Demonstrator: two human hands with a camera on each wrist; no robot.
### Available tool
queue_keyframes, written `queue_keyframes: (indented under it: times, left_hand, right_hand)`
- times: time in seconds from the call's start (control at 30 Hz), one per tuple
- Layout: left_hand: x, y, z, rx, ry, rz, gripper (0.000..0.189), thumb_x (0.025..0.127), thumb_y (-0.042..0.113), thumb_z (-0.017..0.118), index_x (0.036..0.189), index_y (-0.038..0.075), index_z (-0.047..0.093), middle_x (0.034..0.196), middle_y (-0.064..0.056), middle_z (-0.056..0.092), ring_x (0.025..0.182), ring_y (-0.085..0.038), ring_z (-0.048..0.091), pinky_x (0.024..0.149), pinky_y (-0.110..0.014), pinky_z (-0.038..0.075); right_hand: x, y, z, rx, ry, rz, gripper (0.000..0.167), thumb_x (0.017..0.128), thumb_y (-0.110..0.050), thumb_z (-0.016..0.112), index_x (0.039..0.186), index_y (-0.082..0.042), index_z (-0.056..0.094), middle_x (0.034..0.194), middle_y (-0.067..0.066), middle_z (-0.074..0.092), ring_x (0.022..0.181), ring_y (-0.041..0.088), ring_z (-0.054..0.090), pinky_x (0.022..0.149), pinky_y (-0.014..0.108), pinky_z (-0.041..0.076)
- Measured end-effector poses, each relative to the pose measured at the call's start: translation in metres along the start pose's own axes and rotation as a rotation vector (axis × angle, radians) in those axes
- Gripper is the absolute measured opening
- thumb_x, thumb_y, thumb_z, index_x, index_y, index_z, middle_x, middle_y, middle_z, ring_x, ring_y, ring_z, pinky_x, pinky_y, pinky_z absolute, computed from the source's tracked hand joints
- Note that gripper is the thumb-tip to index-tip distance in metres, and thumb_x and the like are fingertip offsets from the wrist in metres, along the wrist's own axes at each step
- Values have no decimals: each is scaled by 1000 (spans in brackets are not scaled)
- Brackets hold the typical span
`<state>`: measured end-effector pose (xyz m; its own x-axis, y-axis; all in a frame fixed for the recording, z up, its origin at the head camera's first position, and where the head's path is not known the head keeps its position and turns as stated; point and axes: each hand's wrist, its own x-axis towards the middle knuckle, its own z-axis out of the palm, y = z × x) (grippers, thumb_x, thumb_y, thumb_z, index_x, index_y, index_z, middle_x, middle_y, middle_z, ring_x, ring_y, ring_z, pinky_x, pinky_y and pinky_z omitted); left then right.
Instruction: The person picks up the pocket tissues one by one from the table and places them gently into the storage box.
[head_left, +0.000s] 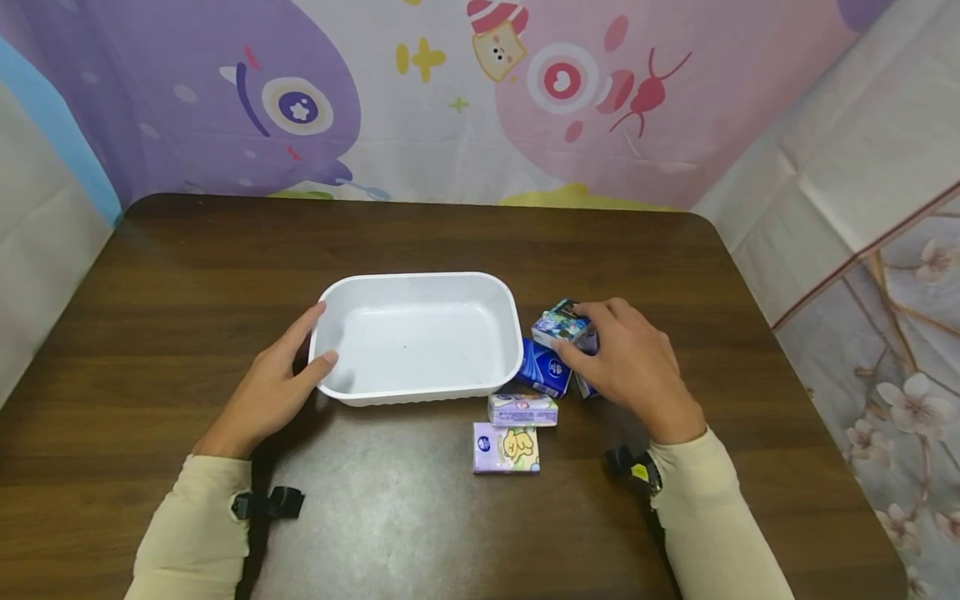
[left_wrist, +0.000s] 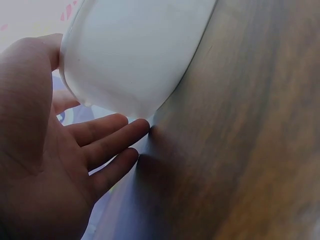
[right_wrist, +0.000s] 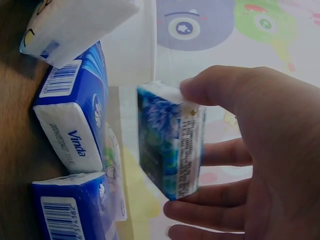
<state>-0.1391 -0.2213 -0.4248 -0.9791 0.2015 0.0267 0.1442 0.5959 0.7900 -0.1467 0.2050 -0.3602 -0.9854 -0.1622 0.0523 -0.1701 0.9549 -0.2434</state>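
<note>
My right hand (head_left: 630, 358) pinches a small tissue pack (right_wrist: 170, 140) with a blue-green floral print between thumb and fingers. In the head view that floral pack (head_left: 558, 325) is over other packs at the tray's right side. A dark blue Vinda tissue pack (head_left: 545, 368) lies against the right end of the white plastic tray (head_left: 405, 350). With thumb over the rim and other fingers along the outer wall, my left hand (head_left: 273, 387) holds the tray's left end. The tray wall (left_wrist: 130, 55) fills the upper part of the left wrist view.
Two purple tissue packs lie in front of the tray's right corner, one with a bear print (head_left: 506, 448) and one (head_left: 522, 410) behind it. Another blue pack (right_wrist: 75, 205) shows low in the right wrist view. A cartoon-print cloth (head_left: 420, 108) hangs behind the brown table (head_left: 405, 533).
</note>
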Motion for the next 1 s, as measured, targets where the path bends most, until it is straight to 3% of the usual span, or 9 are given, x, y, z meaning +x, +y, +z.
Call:
queue_keyframes:
  times: [0.3, 1.0]
  left_hand:
    - [-1, 1, 0, 1, -1, -2, 68, 103, 36, 55, 162, 31, 21, 162, -13, 27, 145, -41, 29, 110, -67, 25]
    - [0, 2, 0, -19, -2, -13, 68, 103, 35, 55, 161, 31, 21, 163, -11, 26, 147, -38, 26, 111, -67, 24]
  right_hand:
    - [-1, -4, 3, 39, 83, 8, 70, 90, -63, 61, 138, -11, 59, 132, 15, 57, 115, 32, 56, 87, 60, 50]
    - [1, -11, 6, 58, 147, -64, 69, 89, -65, 61, 135, -12, 62, 129, 11, 60, 114, 28, 57, 84, 55, 53]
